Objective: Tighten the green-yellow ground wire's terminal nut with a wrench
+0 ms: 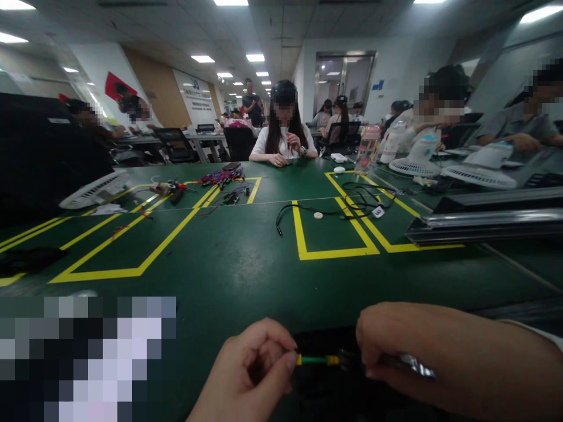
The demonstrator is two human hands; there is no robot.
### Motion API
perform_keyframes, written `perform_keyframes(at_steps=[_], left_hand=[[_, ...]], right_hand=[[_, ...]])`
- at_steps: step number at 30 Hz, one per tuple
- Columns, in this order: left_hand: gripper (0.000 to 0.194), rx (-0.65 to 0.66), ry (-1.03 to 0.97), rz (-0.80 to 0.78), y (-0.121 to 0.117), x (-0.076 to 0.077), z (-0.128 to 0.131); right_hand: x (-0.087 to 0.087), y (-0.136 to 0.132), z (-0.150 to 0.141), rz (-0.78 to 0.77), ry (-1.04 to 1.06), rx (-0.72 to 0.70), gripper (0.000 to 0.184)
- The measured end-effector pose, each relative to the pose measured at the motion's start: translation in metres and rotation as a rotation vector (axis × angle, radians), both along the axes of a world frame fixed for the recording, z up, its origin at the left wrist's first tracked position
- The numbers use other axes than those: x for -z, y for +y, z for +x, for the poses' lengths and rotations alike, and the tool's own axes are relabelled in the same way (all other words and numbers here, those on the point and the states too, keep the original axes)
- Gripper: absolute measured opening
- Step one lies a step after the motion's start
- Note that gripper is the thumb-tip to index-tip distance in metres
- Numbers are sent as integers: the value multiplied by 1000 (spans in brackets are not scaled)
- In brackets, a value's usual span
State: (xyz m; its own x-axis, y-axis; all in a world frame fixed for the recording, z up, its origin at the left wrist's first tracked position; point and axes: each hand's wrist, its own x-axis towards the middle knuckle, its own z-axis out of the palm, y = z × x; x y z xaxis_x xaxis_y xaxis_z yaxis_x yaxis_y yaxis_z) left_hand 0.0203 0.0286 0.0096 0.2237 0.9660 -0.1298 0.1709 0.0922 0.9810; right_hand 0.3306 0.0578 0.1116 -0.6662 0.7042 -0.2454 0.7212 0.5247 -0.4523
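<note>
In the lower middle of the head view, my left hand (pixel 259 363) pinches one end of a short, thin green piece with yellow ends (pixel 314 360), which looks like a wire or sleeve. The piece runs level to the right, to a dark, blurred part just short of my right hand (pixel 378 340). My right hand is closed, its fingers curled down and mostly hidden behind its back. What it grips cannot be made out. Something clear and shiny (pixel 417 366) shows beneath the right wrist. Both hands are above a black area at the table's near edge.
The green table (pixel 237 305) carries yellow tape outlines (pixel 338 255). A black cable (pixel 347 214) lies to the right, near metal profiles (pixel 488 220). Tangled wires (pixel 222 176) lie at left centre, and small white fans (pixel 416 161) at the right. A person (pixel 284 135) sits opposite.
</note>
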Motion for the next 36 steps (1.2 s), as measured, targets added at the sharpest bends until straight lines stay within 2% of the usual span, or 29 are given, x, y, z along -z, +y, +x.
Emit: perform_keyframes(at_steps=[5, 9, 11, 14, 21, 25, 36], left_hand=[[18, 8, -21, -10, 0, 0, 1], [16, 11, -38, -10, 0, 0, 1], [17, 8, -36, -21, -1, -2, 1], [17, 8, -32, -38, -1, -6, 2], [21, 6, -16, -52, 0, -10, 3], [18, 5, -22, -65, -1, -10, 3], [18, 5, -29, -47, -1, -8, 1]], right_hand=[[6, -4, 9, 41, 68, 185, 20], [31, -21, 18, 195, 352, 370, 19], [44, -31, 19, 216, 376, 442, 18], [53, -39, 16, 143, 307, 442, 20], [51, -34, 5, 150, 269, 390, 17], [43, -33, -1, 96, 227, 389, 20], [28, -27, -1, 148, 274, 338, 28]])
